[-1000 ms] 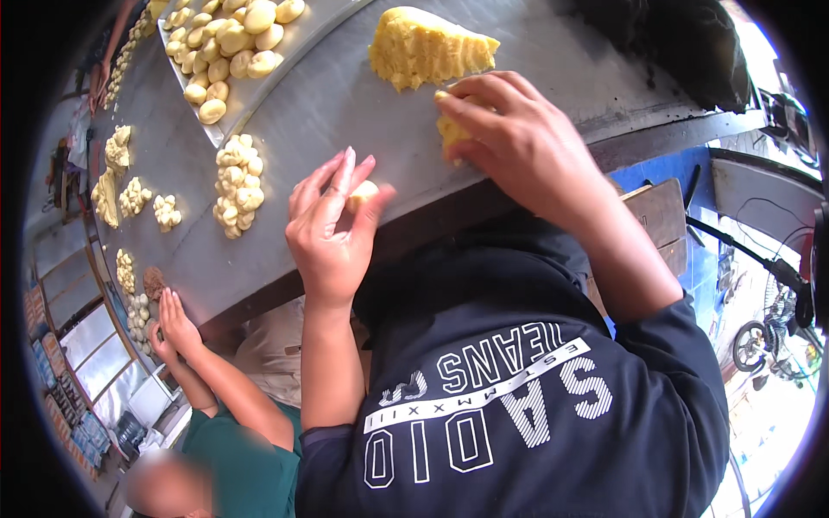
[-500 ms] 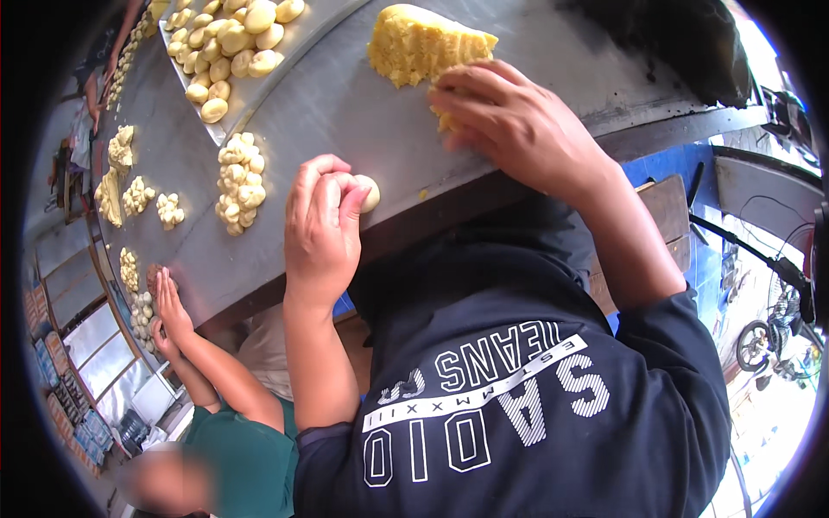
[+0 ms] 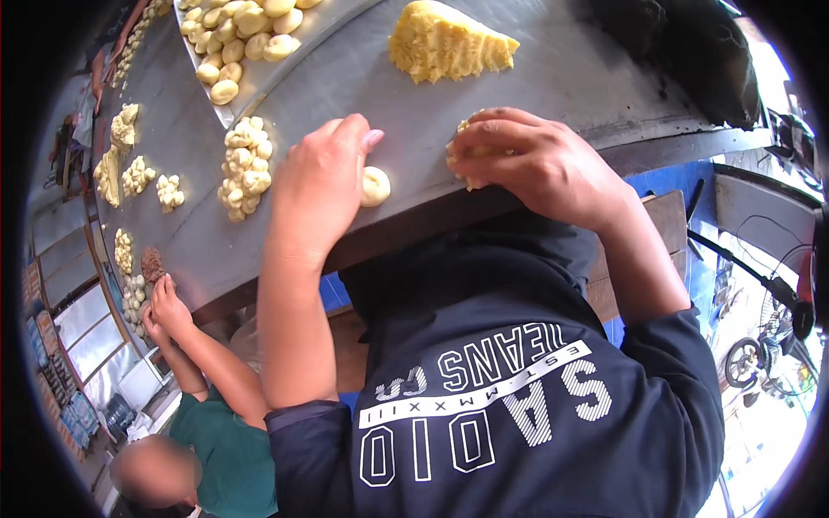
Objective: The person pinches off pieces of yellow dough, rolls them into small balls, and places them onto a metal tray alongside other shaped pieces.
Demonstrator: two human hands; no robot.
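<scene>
Dough ball, pale and smooth, sits on the near part of the worktop, close to the front edge! Just left of it comes the left hand, its back turned up and its fingers bent over; the ball shows out in the open on the thumb side, and whether those fingers grasp anything, I cannot tell. Over to the right, the right hand is arched near the same edge, fingers and thumb closed around a crumbly yellow lump, bits of it peeking out past the fingertips.

Left of the left hand, what a pile: small pale dough pieces heaped in a long cluster on the worktop. Beyond the right hand stands a big yellow mound, rough and ridged along its near side, well apart from the ball. Far to the left, a tray loaded with rounded dough balls pokes its corner toward us; far to the right slumps a black bag.

Further off along the left, more small dough clumps dot the surface, and there's a co-worker in a green shirt, hands together beside a brown lump!
</scene>
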